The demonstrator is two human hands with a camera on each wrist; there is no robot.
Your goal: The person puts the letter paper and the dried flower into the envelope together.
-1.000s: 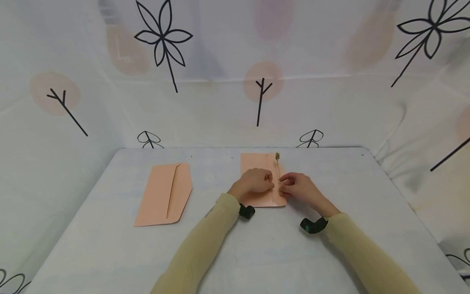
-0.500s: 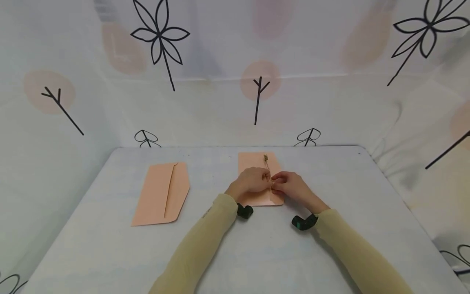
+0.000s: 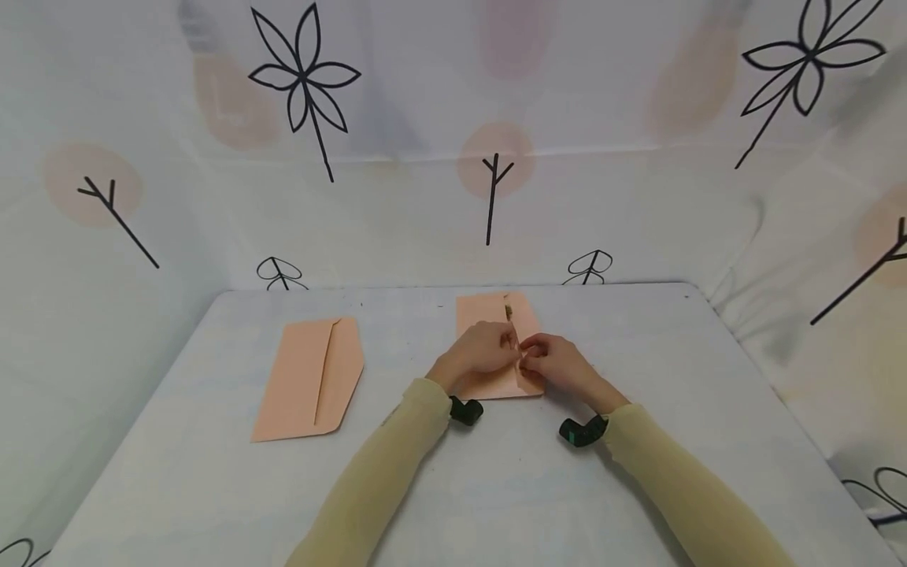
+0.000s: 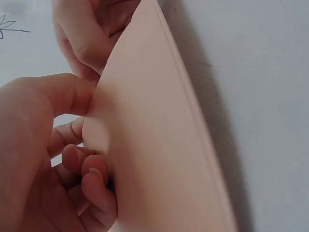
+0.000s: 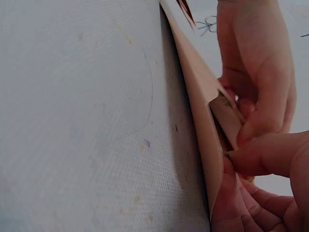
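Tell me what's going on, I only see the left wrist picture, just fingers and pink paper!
Observer: That paper is a peach envelope lying on a white table; both hands pinch its flap edge.
Operator: Is anything inside?
Observer: A dried sprig pokes out at the envelope's far end.
Operator: Any more envelopes?
Observer: Yes, a second envelope lies flat further left, untouched.
Operator: What's the other hand doing?
Observer: The right hand meets the left hand over the flap.

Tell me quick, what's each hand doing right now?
Left hand: pinching the envelope.
Right hand: pinching the same envelope's flap edge.
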